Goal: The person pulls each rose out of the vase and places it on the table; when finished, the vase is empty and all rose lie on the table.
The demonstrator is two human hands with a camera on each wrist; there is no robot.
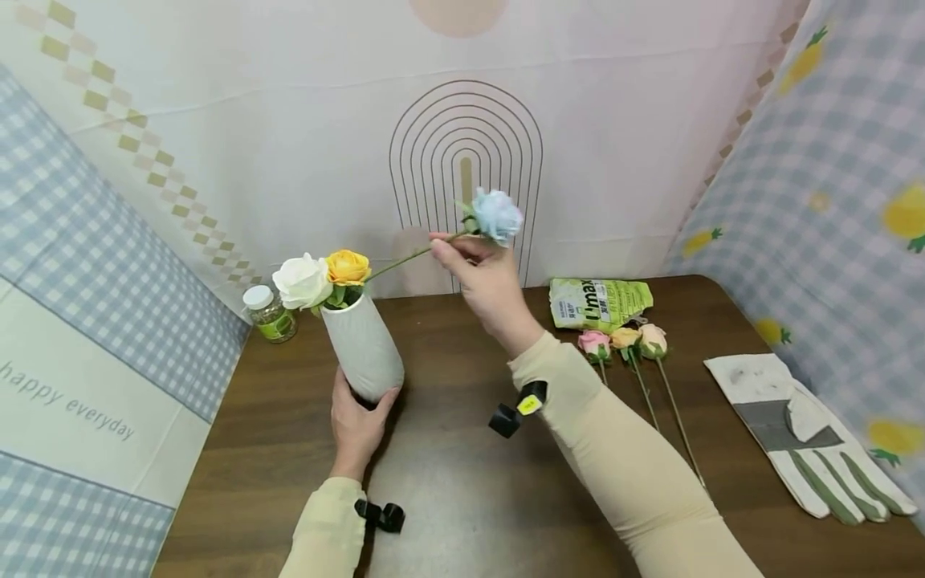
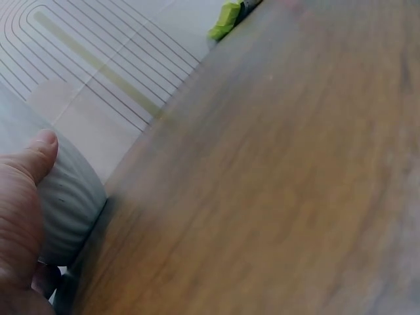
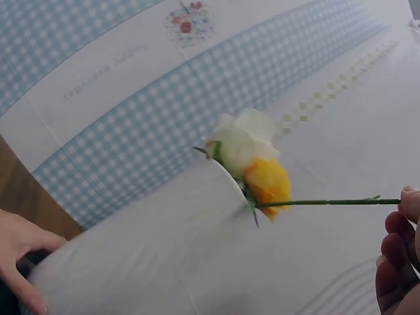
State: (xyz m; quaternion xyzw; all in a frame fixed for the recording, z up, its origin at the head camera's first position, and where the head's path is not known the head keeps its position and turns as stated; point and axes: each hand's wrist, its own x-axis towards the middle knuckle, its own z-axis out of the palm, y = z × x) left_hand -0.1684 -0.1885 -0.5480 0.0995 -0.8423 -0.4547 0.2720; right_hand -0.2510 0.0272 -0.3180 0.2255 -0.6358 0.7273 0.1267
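A white vase [image 1: 364, 345] leans to the left on the table, a white rose [image 1: 302, 281] and a yellow rose [image 1: 348, 267] in its mouth. My left hand [image 1: 357, 425] grips it low down, thumb on one side; in the left wrist view the thumb lies along the ribbed wall. With thumb and fingers, my right hand [image 1: 487, 281] pinches the stem [image 3: 335, 202] of a pale blue flower [image 1: 496, 215] just below its bloom. That stem slants down to the vase's mouth beside the yellow rose. Its lower end is hidden there.
Pink, orange and cream roses [image 1: 654, 341] lie on the right of the brown table [image 1: 462, 498], near a green packet [image 1: 600, 303]. A work glove [image 1: 802, 433] lies at the far right. Behind the vase, at left, stands a white-capped jar [image 1: 270, 315]. Patterned cloth hangs around the table.
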